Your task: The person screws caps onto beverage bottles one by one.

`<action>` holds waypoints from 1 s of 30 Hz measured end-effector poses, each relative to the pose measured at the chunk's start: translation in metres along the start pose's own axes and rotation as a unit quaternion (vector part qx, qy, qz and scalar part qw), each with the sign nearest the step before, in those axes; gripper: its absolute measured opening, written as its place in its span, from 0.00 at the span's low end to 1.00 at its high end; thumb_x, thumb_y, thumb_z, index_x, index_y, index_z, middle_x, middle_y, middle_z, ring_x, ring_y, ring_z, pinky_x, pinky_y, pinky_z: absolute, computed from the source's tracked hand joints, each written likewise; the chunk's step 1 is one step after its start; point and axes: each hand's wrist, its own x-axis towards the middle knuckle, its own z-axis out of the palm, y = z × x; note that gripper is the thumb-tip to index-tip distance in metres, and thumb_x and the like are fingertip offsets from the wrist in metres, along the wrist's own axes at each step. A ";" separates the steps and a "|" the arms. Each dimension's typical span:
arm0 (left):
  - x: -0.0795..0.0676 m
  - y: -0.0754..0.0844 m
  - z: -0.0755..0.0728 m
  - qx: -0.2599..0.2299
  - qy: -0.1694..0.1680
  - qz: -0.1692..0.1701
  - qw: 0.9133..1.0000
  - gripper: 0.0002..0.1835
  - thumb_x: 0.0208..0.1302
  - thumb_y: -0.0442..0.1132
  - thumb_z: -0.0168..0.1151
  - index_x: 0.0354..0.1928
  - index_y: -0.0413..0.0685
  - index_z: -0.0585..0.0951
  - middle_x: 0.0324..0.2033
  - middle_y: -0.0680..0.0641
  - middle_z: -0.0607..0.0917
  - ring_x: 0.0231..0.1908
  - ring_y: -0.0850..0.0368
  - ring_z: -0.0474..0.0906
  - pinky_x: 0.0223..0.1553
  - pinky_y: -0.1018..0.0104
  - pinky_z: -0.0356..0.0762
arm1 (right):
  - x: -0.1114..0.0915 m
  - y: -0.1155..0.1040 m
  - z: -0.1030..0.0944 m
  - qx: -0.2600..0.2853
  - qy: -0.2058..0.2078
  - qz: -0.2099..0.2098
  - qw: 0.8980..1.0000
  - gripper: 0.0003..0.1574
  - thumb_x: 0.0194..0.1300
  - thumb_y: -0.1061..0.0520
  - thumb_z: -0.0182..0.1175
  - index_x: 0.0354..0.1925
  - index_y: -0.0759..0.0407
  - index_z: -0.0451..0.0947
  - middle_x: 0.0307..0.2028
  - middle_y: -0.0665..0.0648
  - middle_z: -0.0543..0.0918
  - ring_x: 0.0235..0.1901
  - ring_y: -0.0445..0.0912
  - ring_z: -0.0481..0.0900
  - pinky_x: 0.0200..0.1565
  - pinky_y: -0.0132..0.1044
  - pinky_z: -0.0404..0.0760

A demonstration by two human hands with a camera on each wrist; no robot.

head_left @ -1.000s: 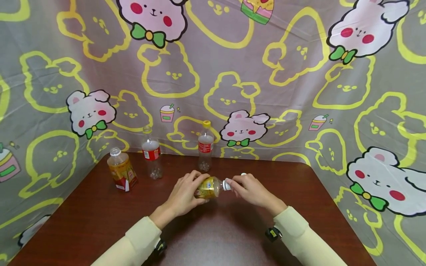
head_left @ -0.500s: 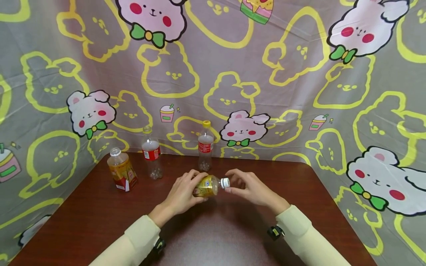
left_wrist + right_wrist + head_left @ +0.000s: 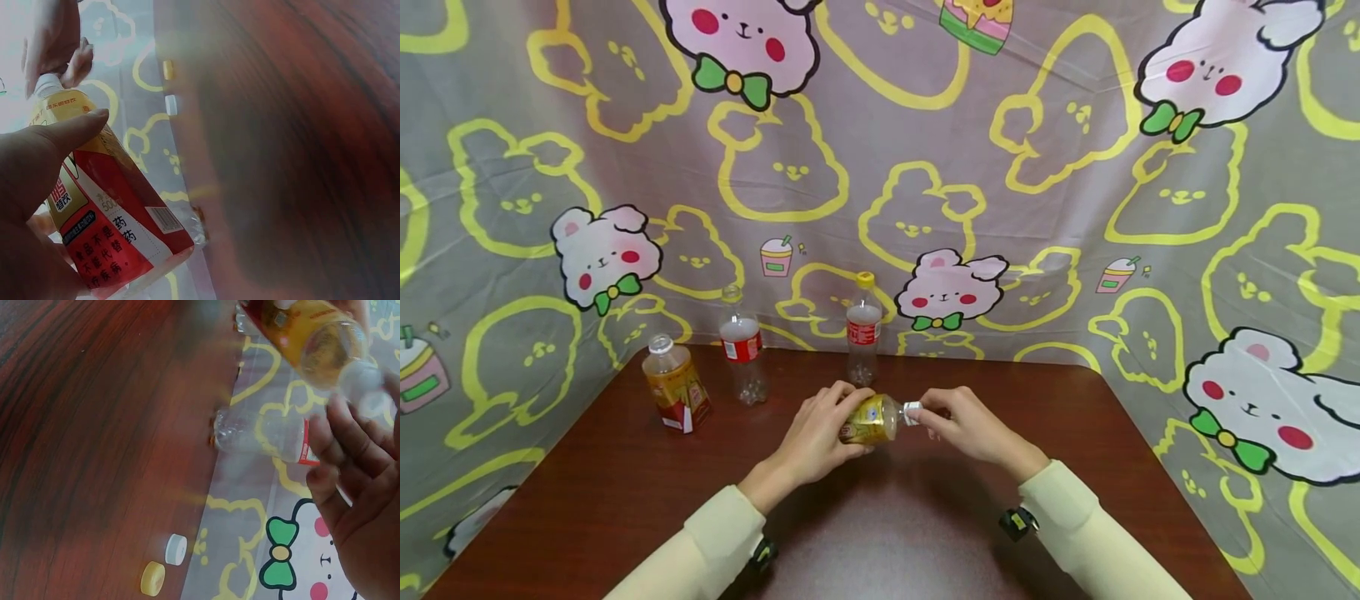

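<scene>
Head view: left hand (image 3: 816, 433) grips a yellow bottle (image 3: 868, 421), tipped sideways over the brown table (image 3: 580, 492); right hand (image 3: 970, 427) pinches its white top (image 3: 912, 412); 3 other bottles (image 3: 863, 332) stand behind; 2 loose caps (image 3: 176, 549) lie near the back edge.

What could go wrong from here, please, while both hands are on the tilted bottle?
The held bottle might turn or slip in the left hand if the right hand twists the white cap at its neck. A loose white cap and a loose yellow cap lie on the table and could be knocked away. The yellow-capped bottle standing behind might topple if bumped.
</scene>
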 end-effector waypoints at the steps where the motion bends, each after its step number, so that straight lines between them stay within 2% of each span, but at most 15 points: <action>1: 0.001 0.002 0.000 0.002 0.001 0.003 1.000 0.43 0.45 0.49 0.83 0.66 0.56 0.75 0.50 0.51 0.76 0.46 0.52 0.73 0.49 0.46 0.73 | 0.000 -0.001 0.000 -0.010 0.003 0.003 1.000 0.18 0.74 0.40 0.56 0.31 0.46 0.80 0.19 0.45 0.79 0.19 0.39 0.74 0.22 0.33 0.74; 5: 0.003 0.005 -0.001 0.009 0.006 0.011 1.000 0.43 0.45 0.49 0.84 0.65 0.57 0.75 0.50 0.51 0.76 0.46 0.52 0.73 0.50 0.46 0.72 | -0.001 -0.002 0.000 -0.043 0.024 0.021 0.999 0.30 0.76 0.35 0.49 0.20 0.43 0.77 0.14 0.42 0.73 0.15 0.38 0.69 0.19 0.33 0.68; 9: 0.002 0.004 0.001 0.005 0.007 0.012 1.000 0.42 0.45 0.49 0.84 0.65 0.57 0.75 0.50 0.51 0.77 0.45 0.52 0.73 0.49 0.45 0.72 | -0.001 -0.002 -0.001 -0.053 0.019 0.036 0.998 0.32 0.75 0.33 0.47 0.19 0.43 0.79 0.14 0.42 0.73 0.16 0.39 0.70 0.20 0.33 0.69; 11: 0.002 0.002 0.002 0.005 0.008 0.009 1.000 0.42 0.45 0.50 0.83 0.65 0.57 0.75 0.50 0.51 0.77 0.45 0.52 0.73 0.49 0.46 0.73 | -0.002 -0.002 -0.002 -0.049 0.003 0.036 0.998 0.28 0.75 0.33 0.49 0.27 0.44 0.81 0.16 0.42 0.75 0.18 0.39 0.72 0.21 0.34 0.72; 14: 0.001 -0.002 0.002 0.008 0.008 0.001 1.000 0.43 0.45 0.51 0.83 0.65 0.57 0.75 0.50 0.51 0.77 0.45 0.52 0.74 0.48 0.47 0.73 | -0.004 -0.001 -0.004 -0.034 -0.017 0.026 0.999 0.21 0.71 0.34 0.56 0.45 0.46 0.82 0.25 0.42 0.80 0.24 0.39 0.76 0.27 0.35 0.77; 16: 0.001 -0.004 0.002 0.012 0.007 -0.003 1.000 0.43 0.45 0.51 0.83 0.65 0.58 0.75 0.51 0.51 0.77 0.46 0.52 0.74 0.47 0.48 0.73 | -0.005 0.001 -0.004 -0.021 -0.021 0.013 0.999 0.25 0.68 0.36 0.62 0.57 0.45 0.76 0.31 0.41 0.82 0.29 0.39 0.79 0.32 0.36 0.80; 19: 0.001 -0.006 0.002 0.011 0.002 -0.007 1.000 0.43 0.45 0.51 0.83 0.66 0.57 0.74 0.51 0.50 0.76 0.46 0.52 0.74 0.48 0.48 0.73 | -0.006 0.002 -0.004 -0.003 -0.013 -0.010 1.000 0.30 0.66 0.41 0.67 0.62 0.45 0.72 0.36 0.41 0.84 0.34 0.39 0.81 0.38 0.37 0.82; 24: 0.000 -0.006 0.002 0.006 -0.003 -0.007 1.000 0.43 0.46 0.50 0.83 0.66 0.56 0.74 0.51 0.50 0.77 0.47 0.51 0.74 0.48 0.46 0.73 | -0.005 0.003 -0.001 0.026 0.001 -0.028 0.999 0.22 0.66 0.50 0.68 0.56 0.50 0.77 0.36 0.43 0.85 0.35 0.40 0.84 0.41 0.40 0.83; 30: 0.000 -0.003 0.001 0.003 -0.001 -0.009 1.000 0.43 0.45 0.50 0.83 0.66 0.57 0.75 0.51 0.51 0.77 0.46 0.51 0.74 0.49 0.45 0.73 | -0.003 0.003 0.003 0.027 -0.003 -0.028 0.999 0.11 0.70 0.51 0.64 0.47 0.53 0.79 0.31 0.47 0.85 0.29 0.46 0.83 0.33 0.36 0.82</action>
